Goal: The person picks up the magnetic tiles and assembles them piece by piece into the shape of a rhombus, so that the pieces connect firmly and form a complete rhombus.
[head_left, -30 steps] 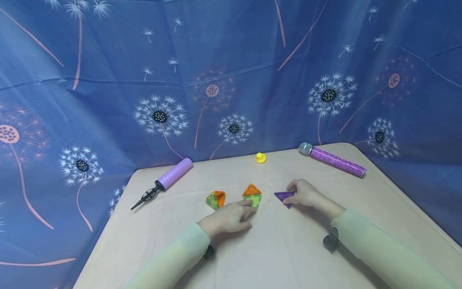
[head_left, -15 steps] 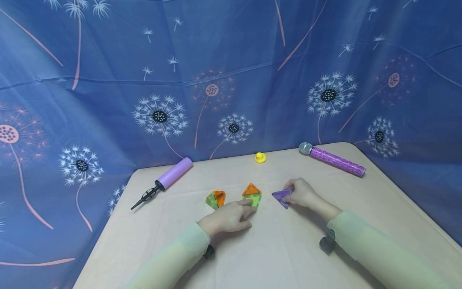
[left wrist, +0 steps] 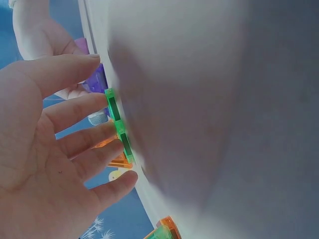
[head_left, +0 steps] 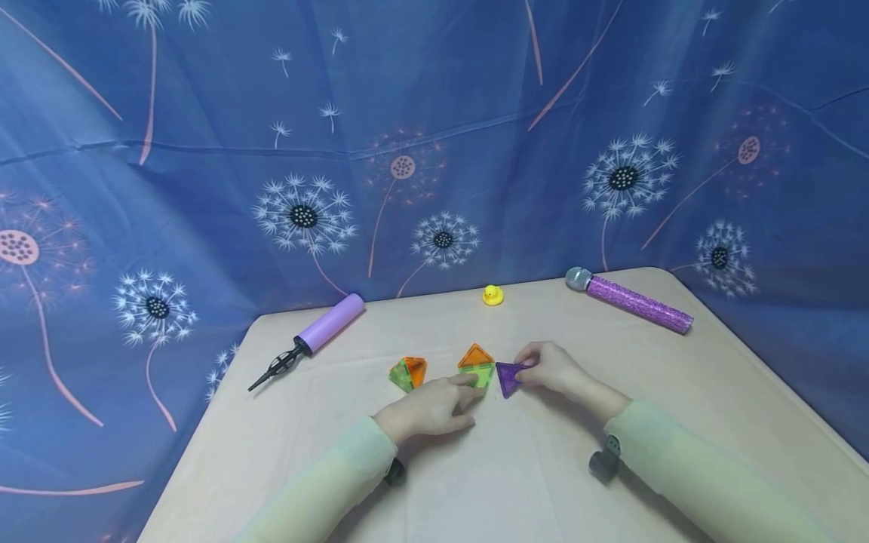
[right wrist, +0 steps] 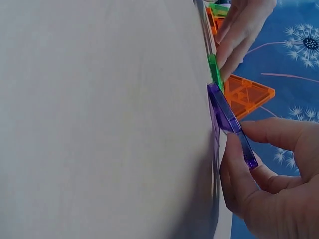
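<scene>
My right hand (head_left: 557, 369) pinches a purple translucent triangular magnetic tile (head_left: 507, 379) between thumb and fingers. In the right wrist view the purple tile (right wrist: 225, 110) is tilted, its lower end close over the table and right by the green tile (right wrist: 215, 69). Spread, mostly straight fingers of my left hand (head_left: 426, 407) rest on that green tile (head_left: 483, 371), covering part of it. An orange triangular tile (head_left: 475, 356) adjoins the green tile's far edge and rises from the table in the right wrist view. Left of these is a small orange-and-green tile shape (head_left: 415, 370), partly behind my left hand.
On the pale-covered table (head_left: 516, 483), a purple hand pump (head_left: 331, 324) with a black nozzle lies at back left. A yellow rubber duck (head_left: 492, 296) sits near the back edge. A glittery purple microphone (head_left: 638, 303) lies at back right. A blue dandelion-print curtain (head_left: 441, 90) hangs behind.
My right hand has moved left with the purple tile, bringing it from a gap away to beside the green tile and turning it slightly. My left hand has stayed on the green tile.
</scene>
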`<action>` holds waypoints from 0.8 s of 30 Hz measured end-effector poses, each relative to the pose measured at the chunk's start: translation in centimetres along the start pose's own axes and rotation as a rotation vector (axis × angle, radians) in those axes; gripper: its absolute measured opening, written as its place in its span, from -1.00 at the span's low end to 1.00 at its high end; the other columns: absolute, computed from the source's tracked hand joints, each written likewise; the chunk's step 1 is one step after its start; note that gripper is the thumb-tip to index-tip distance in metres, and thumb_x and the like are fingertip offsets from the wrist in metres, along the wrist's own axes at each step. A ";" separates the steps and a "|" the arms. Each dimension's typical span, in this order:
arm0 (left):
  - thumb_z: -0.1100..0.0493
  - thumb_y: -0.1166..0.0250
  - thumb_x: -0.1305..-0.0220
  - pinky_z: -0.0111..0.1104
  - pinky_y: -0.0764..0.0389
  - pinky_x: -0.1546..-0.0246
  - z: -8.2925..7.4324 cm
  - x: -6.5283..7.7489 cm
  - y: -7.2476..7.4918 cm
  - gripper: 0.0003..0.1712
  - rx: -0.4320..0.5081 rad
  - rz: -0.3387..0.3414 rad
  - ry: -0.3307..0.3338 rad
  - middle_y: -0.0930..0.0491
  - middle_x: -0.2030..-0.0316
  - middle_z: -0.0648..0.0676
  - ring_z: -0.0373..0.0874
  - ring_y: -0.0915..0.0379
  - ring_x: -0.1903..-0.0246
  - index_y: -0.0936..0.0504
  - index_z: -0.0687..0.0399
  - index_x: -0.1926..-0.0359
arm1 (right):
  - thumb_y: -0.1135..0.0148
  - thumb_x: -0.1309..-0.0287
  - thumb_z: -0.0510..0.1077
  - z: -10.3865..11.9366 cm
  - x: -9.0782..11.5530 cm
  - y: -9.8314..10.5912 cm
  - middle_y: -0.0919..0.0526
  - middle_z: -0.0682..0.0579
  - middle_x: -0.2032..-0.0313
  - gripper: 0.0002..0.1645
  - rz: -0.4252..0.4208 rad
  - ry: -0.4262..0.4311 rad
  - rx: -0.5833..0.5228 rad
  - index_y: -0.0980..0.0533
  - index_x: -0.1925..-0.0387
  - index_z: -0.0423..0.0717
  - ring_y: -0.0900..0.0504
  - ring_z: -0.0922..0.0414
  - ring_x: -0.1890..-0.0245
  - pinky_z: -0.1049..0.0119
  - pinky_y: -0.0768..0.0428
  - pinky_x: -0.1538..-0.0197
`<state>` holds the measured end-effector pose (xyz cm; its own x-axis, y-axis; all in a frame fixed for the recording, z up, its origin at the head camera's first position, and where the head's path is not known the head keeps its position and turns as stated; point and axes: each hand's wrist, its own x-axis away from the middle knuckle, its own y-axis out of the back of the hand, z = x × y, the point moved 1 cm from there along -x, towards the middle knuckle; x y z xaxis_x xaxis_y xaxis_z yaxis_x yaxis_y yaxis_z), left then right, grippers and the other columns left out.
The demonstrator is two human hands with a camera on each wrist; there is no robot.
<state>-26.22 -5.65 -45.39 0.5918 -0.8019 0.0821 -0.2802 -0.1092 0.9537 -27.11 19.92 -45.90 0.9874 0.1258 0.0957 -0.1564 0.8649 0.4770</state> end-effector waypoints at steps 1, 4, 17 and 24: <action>-0.01 -0.31 -0.39 -0.25 -0.30 -0.39 0.0 0.0 0.0 -0.37 0.000 0.002 0.000 -0.33 -0.45 0.14 -0.05 -0.21 -0.45 -0.49 0.03 -0.42 | -0.42 0.07 -0.43 0.0 0.0 -0.1 -0.64 -0.15 0.32 -0.65 0.009 -0.002 -0.016 -0.58 0.16 -0.43 -0.64 0.09 0.39 0.28 -0.71 0.27; -0.01 -0.30 -0.39 -0.26 -0.29 -0.39 0.0 -0.1 0.2 -0.37 -0.007 0.006 -0.003 -0.34 -0.44 0.14 -0.06 -0.20 -0.45 -0.48 0.03 -0.42 | -0.42 0.05 -0.46 0.1 0.0 -0.5 -0.64 -0.17 0.32 -0.63 0.038 -0.008 -0.061 -0.55 0.14 -0.47 -0.65 0.10 0.39 0.26 -0.73 0.25; -0.03 -0.31 -0.39 -0.26 -0.38 -0.34 0.1 -0.2 0.0 -0.38 -0.014 0.002 -0.001 -0.33 -0.45 0.14 -0.04 -0.25 -0.43 -0.50 0.02 -0.40 | -0.45 0.03 -0.44 0.4 0.1 -0.8 -0.66 -0.16 0.28 -0.53 0.127 -0.008 -0.069 -0.54 0.03 -0.51 -0.65 0.10 0.33 0.26 -0.71 0.18; -0.02 -0.33 -0.37 -0.30 -0.42 -0.29 0.2 -0.2 0.0 -0.38 -0.011 -0.008 -0.014 -0.35 -0.43 0.16 -0.06 -0.25 -0.43 -0.52 0.03 -0.39 | -0.50 0.09 -0.37 0.8 0.0 -0.8 -0.72 -0.17 0.23 -0.49 0.098 0.105 0.013 -0.60 0.03 -0.44 -0.63 0.11 0.37 0.33 -0.57 0.31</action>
<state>-26.50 -5.56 -45.51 0.5832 -0.8092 0.0706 -0.2674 -0.1091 0.9574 -27.02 18.84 -45.54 0.9642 0.2602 0.0513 -0.2521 0.8395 0.4814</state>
